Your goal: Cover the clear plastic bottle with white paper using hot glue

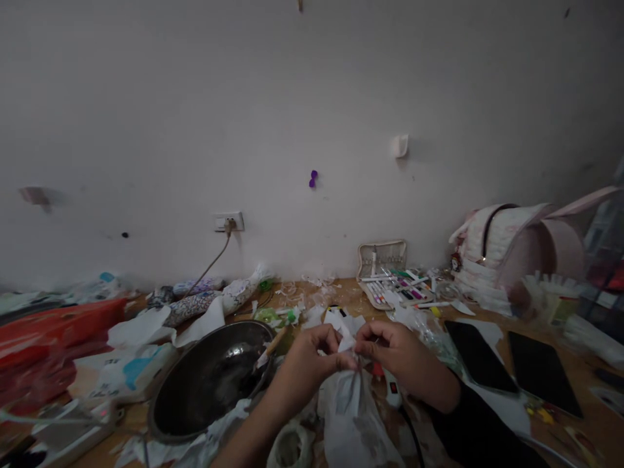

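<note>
My left hand (319,354) and my right hand (397,354) are close together low in the middle of the view. Both are closed, with thumb and fingers pinching a thin white sheet (344,406), which could be tissue or cloth. Its top is gathered between my hands, and its lower part hangs down in folds. A small grey-white device with a red switch (392,389) and a black cord lies just below my right hand. To the left of my left forearm stands a dark round bowl (168,396), with a wooden-handled brush or tool (273,344) leaning on its rim.
An opened pencil case (383,250) with several markers lies near the wall, beside a pink-white backpack (517,240). Two dark flat screens (480,354) lie at right. At left are a tissue pack (121,374), a red bag (58,328) and a power strip (73,429). Scraps litter the table.
</note>
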